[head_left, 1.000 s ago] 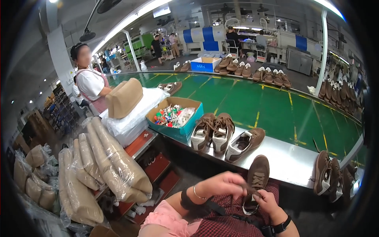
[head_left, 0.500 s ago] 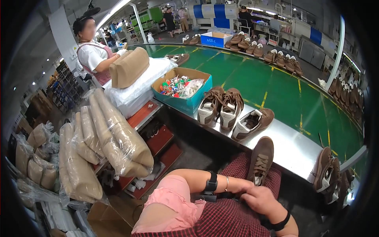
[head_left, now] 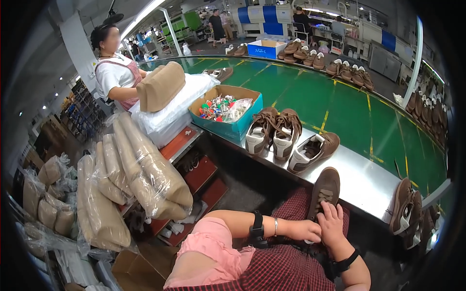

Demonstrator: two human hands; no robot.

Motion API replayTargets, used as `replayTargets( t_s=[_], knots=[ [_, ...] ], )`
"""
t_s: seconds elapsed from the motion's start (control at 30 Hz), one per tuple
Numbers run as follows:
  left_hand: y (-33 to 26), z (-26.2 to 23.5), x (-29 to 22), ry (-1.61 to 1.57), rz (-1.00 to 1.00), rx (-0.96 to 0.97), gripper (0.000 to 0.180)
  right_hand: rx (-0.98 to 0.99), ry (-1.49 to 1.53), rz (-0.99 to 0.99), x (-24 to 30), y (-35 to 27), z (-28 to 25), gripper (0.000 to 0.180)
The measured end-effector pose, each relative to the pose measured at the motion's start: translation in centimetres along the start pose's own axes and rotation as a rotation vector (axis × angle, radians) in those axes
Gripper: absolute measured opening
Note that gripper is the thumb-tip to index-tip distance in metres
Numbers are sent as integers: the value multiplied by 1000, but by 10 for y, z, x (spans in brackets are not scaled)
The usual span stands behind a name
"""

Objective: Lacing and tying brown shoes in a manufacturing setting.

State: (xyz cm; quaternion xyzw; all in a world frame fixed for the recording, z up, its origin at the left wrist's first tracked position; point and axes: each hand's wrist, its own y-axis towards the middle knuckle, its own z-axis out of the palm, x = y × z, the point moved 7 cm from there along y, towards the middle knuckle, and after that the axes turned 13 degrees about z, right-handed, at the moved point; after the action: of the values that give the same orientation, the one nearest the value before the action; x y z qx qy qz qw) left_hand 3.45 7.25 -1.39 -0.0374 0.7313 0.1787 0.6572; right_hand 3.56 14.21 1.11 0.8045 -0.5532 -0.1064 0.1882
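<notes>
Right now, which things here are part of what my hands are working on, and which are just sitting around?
In hand:
- brown shoe on the lap, toe pointing away
- left hand gripping its near end
- right hand with fingers on its laces

Lying about:
- pair of brown shoes on the metal ledge
- single shoe on its side
- teal box of small coloured parts
- wrapped tan bundles

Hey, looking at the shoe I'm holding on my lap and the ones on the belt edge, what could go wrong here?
The brown shoe rests on your lap under both the left hand and right hand; loosen your grip and it may slide off. The shoe on its side lies near the steel edge and might get knocked down.
</notes>
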Motion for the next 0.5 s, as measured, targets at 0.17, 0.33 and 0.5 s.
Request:
replayTargets(
  t_s=[0.17,0.33,0.5],
  knots=[
    [-1,4,47,166,-132,45,26,-89,-173,-55,3,-12,10,23],
    [2,4,53,435,-235,99,31,-169,59,-162,8,1,-32,17],
    [22,10,56,670,65,-12,32,12,166,-246,16,19,-44,13]
  ],
)
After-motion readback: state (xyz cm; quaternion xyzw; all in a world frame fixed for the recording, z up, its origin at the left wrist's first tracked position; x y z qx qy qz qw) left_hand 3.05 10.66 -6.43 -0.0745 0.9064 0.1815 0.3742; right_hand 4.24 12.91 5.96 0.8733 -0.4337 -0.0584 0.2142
